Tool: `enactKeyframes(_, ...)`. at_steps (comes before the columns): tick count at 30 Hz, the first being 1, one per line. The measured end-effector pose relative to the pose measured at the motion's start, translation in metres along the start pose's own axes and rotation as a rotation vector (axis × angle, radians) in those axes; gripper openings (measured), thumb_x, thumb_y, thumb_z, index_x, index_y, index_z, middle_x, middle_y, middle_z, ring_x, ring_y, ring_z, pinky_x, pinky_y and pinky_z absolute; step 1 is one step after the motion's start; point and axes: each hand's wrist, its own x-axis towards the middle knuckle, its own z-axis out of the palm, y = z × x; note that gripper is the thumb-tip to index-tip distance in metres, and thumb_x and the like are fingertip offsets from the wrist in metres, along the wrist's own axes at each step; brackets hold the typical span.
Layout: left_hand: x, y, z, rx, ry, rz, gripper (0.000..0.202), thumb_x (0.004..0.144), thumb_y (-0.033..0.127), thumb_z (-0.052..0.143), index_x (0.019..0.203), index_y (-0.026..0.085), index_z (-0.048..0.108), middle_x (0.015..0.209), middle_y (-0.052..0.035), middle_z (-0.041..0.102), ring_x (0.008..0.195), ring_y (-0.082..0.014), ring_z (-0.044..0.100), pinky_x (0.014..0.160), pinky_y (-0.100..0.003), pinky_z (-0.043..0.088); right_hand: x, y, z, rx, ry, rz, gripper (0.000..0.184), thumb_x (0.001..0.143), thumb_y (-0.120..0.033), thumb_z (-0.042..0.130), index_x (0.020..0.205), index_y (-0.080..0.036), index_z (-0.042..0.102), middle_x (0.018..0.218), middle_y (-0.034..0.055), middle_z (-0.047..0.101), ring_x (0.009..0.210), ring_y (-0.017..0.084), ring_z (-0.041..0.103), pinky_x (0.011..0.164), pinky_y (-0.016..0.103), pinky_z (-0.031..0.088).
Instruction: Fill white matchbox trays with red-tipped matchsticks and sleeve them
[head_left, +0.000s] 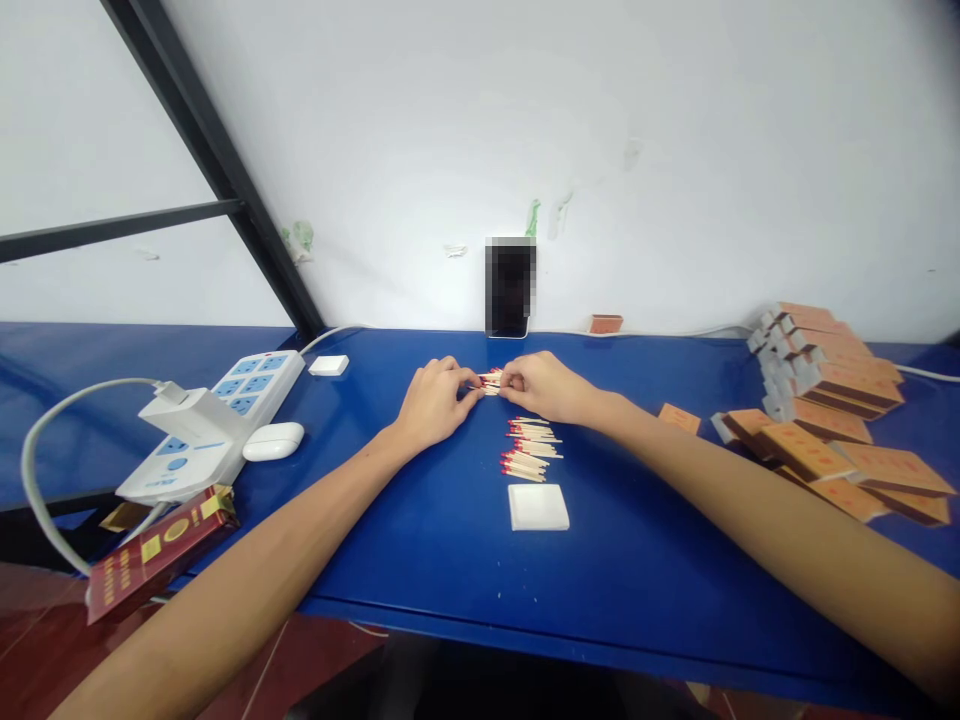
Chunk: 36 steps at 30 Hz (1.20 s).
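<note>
At the middle of the blue table, my left hand (439,400) and my right hand (549,387) face each other around a small bunch of red-tipped matches (491,382). Each hand's thumb and fingers are pinched at one end of the bunch; how many matches each pinch takes in is hidden. Just below my right hand lies a loose column of matches (532,450), their red heads pointing left. Closer to me rests a small white tray (538,507), shaped like a matchbox drawer.
Matchboxes (832,390) are stacked and strewn on the right, near my right forearm. A phone (510,290) leans on the wall. To the left are a power strip (259,385), a white earphone case (274,441) and a red box (161,550) by the table edge (450,630).
</note>
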Motion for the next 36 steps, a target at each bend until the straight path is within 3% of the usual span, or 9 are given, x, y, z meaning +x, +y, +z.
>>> enactKeyframes(9,-0.001,-0.002,-0.002,0.023,0.003,-0.078,0.023,0.09,0.043,0.061,0.095,0.024,0.073,0.09,-0.006,0.061,0.086,-0.0239,0.056,0.079,-0.036,0.043,-0.002,0.0,0.0,0.025,-0.006,0.047,0.013,0.087,-0.017,0.059,0.077,-0.015,0.068,0.074,0.0036,0.069,0.066,0.014,0.059,0.064,0.024,0.038)
enactKeyframes(13,-0.002,0.0,-0.005,-0.016,-0.017,-0.061,0.019,0.09,0.037,0.06,0.09,0.023,0.073,0.09,-0.0055,0.062,0.086,-0.0233,0.057,0.081,-0.037,0.044,-0.002,0.004,-0.001,0.08,-0.005,0.067,0.012,0.086,-0.018,0.059,0.079,-0.016,0.068,0.072,0.0027,0.069,0.065,0.013,0.06,0.063,0.023,0.039)
enactKeyframes(18,0.001,0.021,0.0,-0.133,-0.072,-0.069,0.015,0.087,0.035,0.065,0.086,0.024,0.075,0.088,-0.0046,0.064,0.086,-0.0226,0.058,0.084,-0.038,0.045,-0.002,0.01,-0.007,0.124,-0.046,0.046,0.01,0.083,-0.016,0.059,0.077,-0.016,0.067,0.069,0.0006,0.068,0.061,0.012,0.057,0.06,0.023,0.038)
enactKeyframes(24,0.0,0.044,0.003,-0.312,-0.083,0.013,0.015,0.087,0.034,0.065,0.083,0.025,0.077,0.087,-0.0026,0.067,0.081,-0.0196,0.058,0.081,-0.036,0.046,-0.003,0.012,-0.008,0.111,-0.03,-0.018,0.011,0.084,-0.016,0.056,0.078,-0.015,0.065,0.068,0.0006,0.065,0.06,0.011,0.052,0.059,0.023,0.035)
enactKeyframes(27,0.001,0.039,-0.002,-0.372,0.032,-0.063,0.018,0.089,0.035,0.062,0.089,0.024,0.076,0.082,-0.0018,0.065,0.074,-0.0168,0.057,0.075,-0.032,0.047,-0.002,0.011,-0.003,0.109,-0.031,-0.075,0.012,0.087,-0.018,0.056,0.081,-0.015,0.066,0.07,0.0012,0.064,0.063,0.012,0.052,0.061,0.023,0.035)
enactKeyframes(30,0.004,0.024,-0.006,-0.273,0.143,-0.124,0.019,0.09,0.034,0.061,0.09,0.022,0.075,0.078,-0.0021,0.062,0.074,-0.0171,0.056,0.076,-0.033,0.046,-0.001,0.007,-0.002,0.055,-0.024,-0.104,0.017,0.089,-0.018,0.054,0.075,-0.016,0.064,0.07,0.0017,0.062,0.062,0.012,0.049,0.062,0.025,0.034)
enactKeyframes(32,0.006,0.012,-0.005,-0.176,0.134,-0.105,0.019,0.09,0.033,0.059,0.09,0.022,0.074,0.078,-0.0025,0.061,0.075,-0.0184,0.055,0.077,-0.034,0.044,-0.003,0.004,-0.006,0.028,-0.058,-0.095,0.017,0.087,-0.015,0.054,0.072,-0.016,0.063,0.068,0.0007,0.061,0.06,0.011,0.047,0.061,0.025,0.033)
enactKeyframes(36,0.006,-0.002,0.0,-0.081,0.02,-0.015,0.023,0.093,0.033,0.054,0.1,0.024,0.074,0.086,-0.0046,0.061,0.082,-0.0212,0.054,0.08,-0.037,0.043,-0.011,0.001,-0.026,0.036,-0.274,-0.034,0.014,0.081,-0.014,0.056,0.071,-0.018,0.064,0.061,-0.0019,0.061,0.055,0.011,0.048,0.056,0.025,0.034)
